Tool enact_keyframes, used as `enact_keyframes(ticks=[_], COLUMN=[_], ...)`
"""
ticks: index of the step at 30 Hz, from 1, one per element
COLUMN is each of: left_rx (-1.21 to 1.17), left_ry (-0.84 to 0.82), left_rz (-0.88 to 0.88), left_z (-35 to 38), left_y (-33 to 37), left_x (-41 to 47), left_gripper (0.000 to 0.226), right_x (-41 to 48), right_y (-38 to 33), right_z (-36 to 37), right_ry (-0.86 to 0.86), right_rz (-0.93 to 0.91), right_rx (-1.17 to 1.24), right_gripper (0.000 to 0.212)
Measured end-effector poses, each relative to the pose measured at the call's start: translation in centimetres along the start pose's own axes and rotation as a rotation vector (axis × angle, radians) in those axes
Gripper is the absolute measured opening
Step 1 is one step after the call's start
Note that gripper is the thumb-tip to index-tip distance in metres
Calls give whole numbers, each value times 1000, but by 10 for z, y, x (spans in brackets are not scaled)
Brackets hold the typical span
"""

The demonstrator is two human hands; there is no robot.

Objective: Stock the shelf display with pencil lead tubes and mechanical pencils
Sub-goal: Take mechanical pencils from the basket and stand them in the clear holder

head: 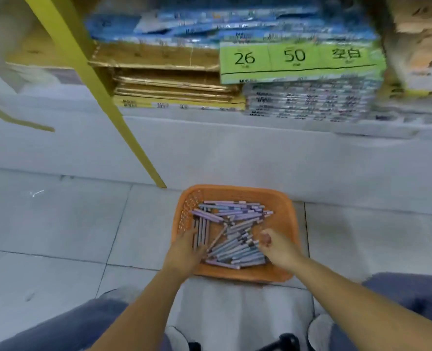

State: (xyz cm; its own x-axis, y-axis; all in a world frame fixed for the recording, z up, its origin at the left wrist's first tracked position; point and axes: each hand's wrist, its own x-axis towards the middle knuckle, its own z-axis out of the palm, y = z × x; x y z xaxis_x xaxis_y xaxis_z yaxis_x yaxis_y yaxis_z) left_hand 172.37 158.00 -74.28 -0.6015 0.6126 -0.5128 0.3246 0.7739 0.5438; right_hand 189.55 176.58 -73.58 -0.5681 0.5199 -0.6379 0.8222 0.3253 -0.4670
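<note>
Left hand: fingers fairly straight, resting on pencils at the left side of the basket. Right hand: fingers curled together at the basket's right side, touching the pile; any hold cannot be told. Basket on floor tiles.

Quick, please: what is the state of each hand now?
Left hand: open, touching pencils in the basket.
Right hand: curled; whether it holds anything cannot be told.
</note>
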Motion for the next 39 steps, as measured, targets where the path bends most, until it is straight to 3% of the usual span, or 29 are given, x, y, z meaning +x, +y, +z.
enact_keyframes(ticks=[4,9,14,18,25,29,34,39], left_rx=[-8,-139,-171,-168,-185,-210,-296,-353], left_ry=[-59,-55,51,83,-41,-58,-142,-249], left_rz=[-75,-119,-266,-321,-281,-253,-303,-334], left_z=[15,34,56,65,61,59,49,41], left_y=[-12,-11,-5,-4,-3,-6,-10,-13], left_x=[28,56,72,83,92,90,90,83], left_gripper=[69,86,103,88,47,41,32,30], right_x=[29,57,74,84,90,87,87,84], right_y=[16,19,25,26,23,22,13,7], right_z=[26,41,57,57,53,59,63,63], right_ry=[44,-18,-5,-33,-27,43,-38,-120], right_rz=[92,-11,-54,-83,-46,-29,-85,-92], right_rx=[-17,-185,-94,-101,-58,4,10,-14], right_gripper=[53,84,70,50,34,22,37,34])
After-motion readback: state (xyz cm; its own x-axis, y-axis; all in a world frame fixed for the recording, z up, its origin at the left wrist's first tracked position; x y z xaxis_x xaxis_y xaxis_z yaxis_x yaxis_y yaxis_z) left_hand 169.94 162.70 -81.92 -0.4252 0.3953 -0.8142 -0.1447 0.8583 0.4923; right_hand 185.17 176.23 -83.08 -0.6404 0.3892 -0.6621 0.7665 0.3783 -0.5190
